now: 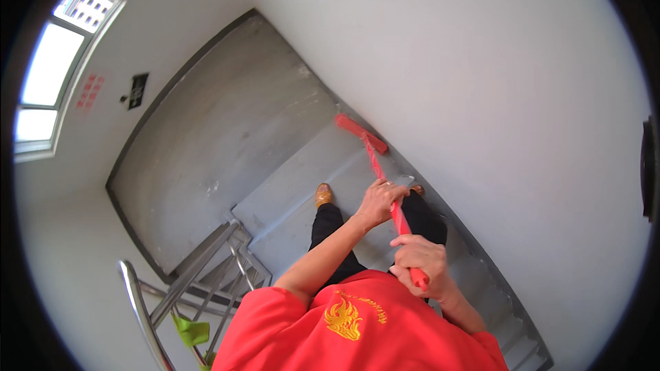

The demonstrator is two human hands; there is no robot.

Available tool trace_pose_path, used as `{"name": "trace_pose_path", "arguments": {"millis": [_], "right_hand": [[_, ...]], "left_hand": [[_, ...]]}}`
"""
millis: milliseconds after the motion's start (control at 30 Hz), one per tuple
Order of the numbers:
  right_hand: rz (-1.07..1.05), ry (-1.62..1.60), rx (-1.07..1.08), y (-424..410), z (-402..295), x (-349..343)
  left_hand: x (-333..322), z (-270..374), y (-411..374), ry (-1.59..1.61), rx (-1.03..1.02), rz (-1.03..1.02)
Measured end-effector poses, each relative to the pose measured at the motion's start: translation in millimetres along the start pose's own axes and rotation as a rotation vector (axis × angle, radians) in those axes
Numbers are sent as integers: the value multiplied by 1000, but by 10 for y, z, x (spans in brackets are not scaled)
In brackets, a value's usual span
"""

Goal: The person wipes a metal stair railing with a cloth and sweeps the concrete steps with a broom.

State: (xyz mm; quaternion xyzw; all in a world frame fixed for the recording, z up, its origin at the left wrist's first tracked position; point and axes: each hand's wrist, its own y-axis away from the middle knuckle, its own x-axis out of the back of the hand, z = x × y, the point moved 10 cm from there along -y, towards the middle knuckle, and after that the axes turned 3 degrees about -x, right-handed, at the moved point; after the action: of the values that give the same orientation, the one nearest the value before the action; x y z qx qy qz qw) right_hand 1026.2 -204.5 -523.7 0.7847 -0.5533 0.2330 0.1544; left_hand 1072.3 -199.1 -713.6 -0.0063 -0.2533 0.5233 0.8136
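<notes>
Both hands grip the red handle (399, 220) of a broom. My left hand (382, 200) is wrapped around its middle, farther from my body. Close to the handle's end, my right hand (422, 263) is closed around it, and the red tip pokes out below the fist. The broom's red head (361, 133) rests low against the dark baseboard, on a grey stair step (304, 165) by the right wall. Its bristles are hard to make out.
A grey landing (221, 108) lies beyond the steps. At left runs a metal handrail (188, 275) with a green cloth (192, 331) on it. The white wall (464, 62) rises close on the right. My feet, in tan shoes (324, 194), stand on the stairs.
</notes>
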Motion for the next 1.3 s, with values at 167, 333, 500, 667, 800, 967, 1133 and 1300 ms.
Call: {"name": "trace_pose_path", "arguments": {"millis": [167, 333, 500, 667, 800, 967, 1133, 1300], "right_hand": [[38, -110, 71, -205, -166, -77], [58, -305, -28, -418, -226, -182], [-60, -393, -46, -727, -164, -772], [-124, -661, -301, -811, 458, -1842], [-276, -710, -474, -694, 816, -2826], [-498, -583, -441, -337, 1328, -3538], [-448, -407, -443, -468, 1374, -3210], [-390, -236, -431, -1006, 1268, -2242]], "left_hand": [[580, -18, 144, 88, 101, 256], [1127, -136, 465, 43, 109, 665], [1626, -520, 927, -98, 218, 737], [1802, -1401, 1788, -259, 437, 562], [1843, -2012, 2777, -316, 657, 422], [1736, -2321, 3578, -376, 862, 313], [1432, -2403, 3187, -230, 929, 332], [1133, -2288, 2051, -225, 743, 436]]}}
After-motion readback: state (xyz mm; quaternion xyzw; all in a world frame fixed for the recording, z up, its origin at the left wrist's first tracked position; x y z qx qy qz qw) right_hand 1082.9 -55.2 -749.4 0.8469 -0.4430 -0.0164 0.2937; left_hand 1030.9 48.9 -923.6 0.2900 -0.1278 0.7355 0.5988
